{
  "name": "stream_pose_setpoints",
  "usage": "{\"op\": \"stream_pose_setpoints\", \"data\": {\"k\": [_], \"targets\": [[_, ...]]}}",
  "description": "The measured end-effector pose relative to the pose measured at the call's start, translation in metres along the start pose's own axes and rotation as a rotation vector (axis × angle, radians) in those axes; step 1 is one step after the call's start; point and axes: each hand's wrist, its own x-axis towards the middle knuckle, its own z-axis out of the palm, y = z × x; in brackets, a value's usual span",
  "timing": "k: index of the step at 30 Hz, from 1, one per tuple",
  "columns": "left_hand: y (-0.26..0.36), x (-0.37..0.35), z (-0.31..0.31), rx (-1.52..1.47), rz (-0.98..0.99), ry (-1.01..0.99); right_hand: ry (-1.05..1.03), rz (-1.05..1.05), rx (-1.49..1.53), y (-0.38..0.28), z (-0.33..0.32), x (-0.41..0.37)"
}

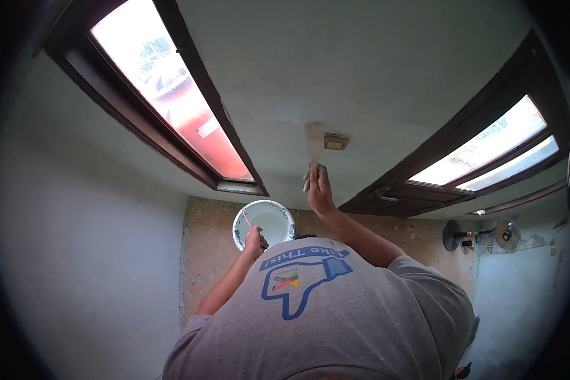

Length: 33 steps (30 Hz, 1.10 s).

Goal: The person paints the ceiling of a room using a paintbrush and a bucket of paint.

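Scraper (314,142) gripped by its handle in R hand (318,190), blade up vs white wall (392,76), just beside a tan plate (336,142). L hand (255,242) clenched on rim of white bowl (271,218), btwn windows, above shirt (323,316).

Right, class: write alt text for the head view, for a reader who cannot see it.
The person's right hand holds a wide brush against a white wall, while the left hand holds a white bucket; dark-framed windows flank them.
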Motion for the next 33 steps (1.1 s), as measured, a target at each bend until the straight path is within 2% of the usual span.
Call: {"op": "stream_pose_setpoints", "data": {"k": [2, 5, 8, 12, 15, 16, 18, 21, 25, 28, 32, 33], "targets": [[0.002, 0.0, -0.002, 0.017, 0.001, 0.007, -0.02, -0.01, -0.025, 0.039, -0.017, 0.001], [0.008, -0.004, 0.003, 0.054, 0.024, 0.022, -0.026, 0.002, -0.106, 0.025, -0.027, 0.001], [0.009, -0.004, 0.001, 0.056, 0.02, 0.038, -0.069, -0.132, -0.198, -0.013, -0.01, 0.012], [0.006, 0.001, 0.006, 0.043, 0.019, 0.035, -0.001, -0.2, -0.139, -0.054, 0.021, 0.041], [0.004, 0.004, 0.005, 0.064, 0.018, 0.054, -0.16, 0.149, 0.214, -0.053, 0.026, 0.046], [0.005, 0.005, 0.003, 0.066, 0.015, 0.059, -0.16, 0.136, 0.217, -0.049, 0.026, 0.037], [0.004, 0.008, 0.0, 0.078, 0.032, 0.054, -0.15, 0.403, 0.254, -0.04, 0.02, 0.02], [0.004, 0.006, -0.004, 0.03, 0.033, 0.038, -0.092, 0.471, 0.204, -0.028, 0.014, 0.004], [0.005, 0.0, -0.006, 0.037, 0.037, 0.038, -0.213, 0.276, 0.237, -0.043, 0.036, 0.004], [0.004, -0.002, -0.005, 0.036, 0.039, 0.035, -0.228, 0.149, 0.278, -0.06, 0.064, 0.027], [0.004, -0.006, -0.005, 0.047, 0.052, 0.04, -0.282, 0.199, 0.246, -0.057, 0.074, 0.052], [0.004, -0.006, -0.006, 0.042, 0.057, 0.04, -0.234, 0.236, 0.199, -0.043, 0.074, 0.054]]}}
